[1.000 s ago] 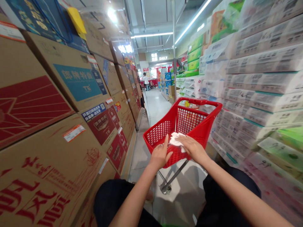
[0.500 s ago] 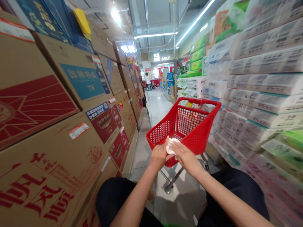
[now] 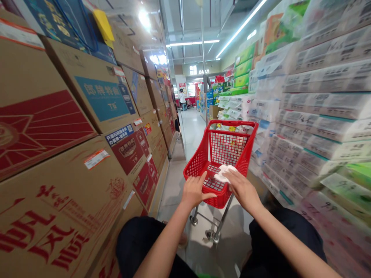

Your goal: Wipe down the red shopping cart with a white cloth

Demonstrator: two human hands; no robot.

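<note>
A red shopping cart (image 3: 193, 170) with a perforated plastic basket stands in front of me on metal legs and casters. At the near left rim of its basket is my left hand (image 3: 194, 191), fingers over the edge and thumb stretched along the outside, gripping it. My right hand (image 3: 243, 189) is at the near right rim, closed on a crumpled white cloth (image 3: 222, 173). The cloth bunches out past the fingertips, over the basket's inside. Part of the right fingers is hidden by the cloth and the back of the hand.
Stacked cardboard cartons (image 3: 98, 96) line the left side closely. Wrapped paper packs (image 3: 313, 104) rise on the right. A metal pole (image 3: 203, 58) stands beyond the cart. The tiled aisle (image 3: 191, 123) leads to a person (image 3: 182, 98) sitting far off.
The cart has turned and its back handle has shifted left. My right hand has moved right with the cloth, away from my left hand, which stays near the same place.
</note>
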